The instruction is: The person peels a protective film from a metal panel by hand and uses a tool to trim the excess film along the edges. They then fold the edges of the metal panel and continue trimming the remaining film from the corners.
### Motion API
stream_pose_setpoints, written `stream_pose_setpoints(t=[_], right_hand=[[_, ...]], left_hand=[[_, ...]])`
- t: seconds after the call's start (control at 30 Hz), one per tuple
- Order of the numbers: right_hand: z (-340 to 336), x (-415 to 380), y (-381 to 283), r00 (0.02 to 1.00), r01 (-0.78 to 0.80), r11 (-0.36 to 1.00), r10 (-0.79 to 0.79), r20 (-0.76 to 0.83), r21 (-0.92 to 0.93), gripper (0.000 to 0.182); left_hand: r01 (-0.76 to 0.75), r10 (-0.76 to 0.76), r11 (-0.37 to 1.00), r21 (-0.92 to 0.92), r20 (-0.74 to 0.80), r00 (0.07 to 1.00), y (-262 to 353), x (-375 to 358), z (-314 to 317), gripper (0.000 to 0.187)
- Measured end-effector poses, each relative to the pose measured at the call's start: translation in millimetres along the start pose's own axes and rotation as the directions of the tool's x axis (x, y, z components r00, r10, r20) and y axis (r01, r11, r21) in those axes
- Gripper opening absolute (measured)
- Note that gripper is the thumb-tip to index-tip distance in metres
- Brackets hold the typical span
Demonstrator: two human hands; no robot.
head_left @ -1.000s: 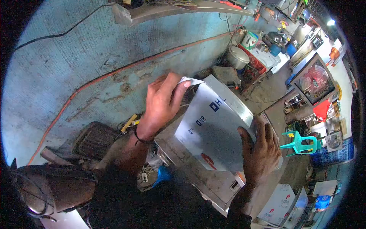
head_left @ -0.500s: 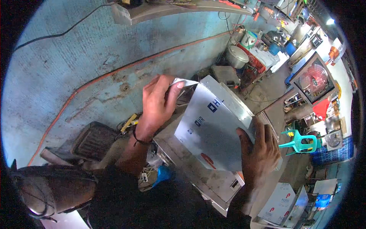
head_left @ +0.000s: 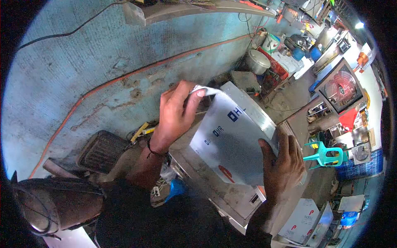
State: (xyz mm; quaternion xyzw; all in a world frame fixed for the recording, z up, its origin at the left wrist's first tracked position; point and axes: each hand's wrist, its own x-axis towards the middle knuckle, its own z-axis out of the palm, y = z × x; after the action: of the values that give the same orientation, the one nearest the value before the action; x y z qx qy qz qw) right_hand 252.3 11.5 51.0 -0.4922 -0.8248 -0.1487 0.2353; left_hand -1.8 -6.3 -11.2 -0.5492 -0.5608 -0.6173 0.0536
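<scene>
A folded sheet-metal piece point(head_left: 231, 140) with blue print and a red oval mark on its film-like face sits tilted in front of me. Its bare metal flange point(head_left: 252, 108) runs along the far right side. At the top corner, my left hand point(head_left: 178, 108) pinches a thin white strip of film point(head_left: 209, 89) between thumb and fingers. My right hand point(head_left: 283, 165) grips the lower right edge, thumb on the printed face and fingers over the flange. Beneath the piece is a worn metal work surface point(head_left: 235, 200), partly covered by it.
A blue wall point(head_left: 103, 53) with an orange hose point(head_left: 124, 77) stands to the left. Behind lie a pot point(head_left: 257, 62) and a dark case point(head_left: 245, 81). To the right are a fan point(head_left: 341, 89), a green plastic chair point(head_left: 326, 156) and more printed sheet metal point(head_left: 300, 219).
My left hand has shifted slightly right with the white strip, which now looks more curled. My right hand stays on the metal piece's edge.
</scene>
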Motion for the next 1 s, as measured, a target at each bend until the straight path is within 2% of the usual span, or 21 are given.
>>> stream_pose_setpoints(t=[0.1, 0.33, 0.5, 0.6, 0.7, 0.83, 0.93, 1.0], right_hand=[[-1.4, -0.3, -0.6, 1.0, -0.022, 1.0, 0.023, 0.019, -0.013, 0.045], [1.9, -0.8, 2.6, 1.0, 0.013, 1.0, -0.013, -0.005, -0.01, 0.047], [0.0, 0.5, 0.8, 1.0, 0.009, 1.0, -0.009, -0.006, -0.017, 0.047], [0.3, 0.6, 1.8, 1.0, -0.003, 1.0, 0.003, 0.026, -0.011, 0.047], [2.2, 1.5, 3.0, 1.0, 0.019, 1.0, -0.019, -0.005, 0.002, 0.047], [3.3, 3.1, 4.0, 1.0, 0.009, 1.0, -0.009, -0.007, 0.0, 0.047], [2.1, 5.4, 4.8, 1.0, 0.006, 1.0, -0.006, 0.003, 0.006, 0.046], [3.2, 6.2, 6.5, 1.0, 0.001, 1.0, -0.001, 0.018, 0.02, 0.045]], left_hand=[[0.032, -0.03, 0.999, 0.032, -0.057, 0.998, 3.0, -0.7, -2.8, 0.015], [0.011, -0.007, 0.995, 0.099, -0.037, 0.999, -5.3, 0.8, -2.7, 0.022], [0.048, -0.046, 0.998, 0.046, -0.039, 0.998, -3.2, 0.5, -0.1, 0.022], [0.011, -0.01, 1.0, 0.022, -0.047, 0.999, -3.2, 1.8, 2.1, 0.02], [0.022, -0.022, 0.999, 0.041, 0.004, 1.0, -0.5, 3.9, 2.0, 0.018], [0.016, -0.016, 0.999, 0.036, -0.002, 1.0, 0.6, 2.6, 6.1, 0.017], [0.038, -0.038, 0.999, 0.032, -0.001, 0.999, -0.1, -0.7, 6.7, 0.016], [0.114, -0.114, 0.993, -0.017, -0.058, 0.992, 0.2, -3.3, 5.4, 0.016]])
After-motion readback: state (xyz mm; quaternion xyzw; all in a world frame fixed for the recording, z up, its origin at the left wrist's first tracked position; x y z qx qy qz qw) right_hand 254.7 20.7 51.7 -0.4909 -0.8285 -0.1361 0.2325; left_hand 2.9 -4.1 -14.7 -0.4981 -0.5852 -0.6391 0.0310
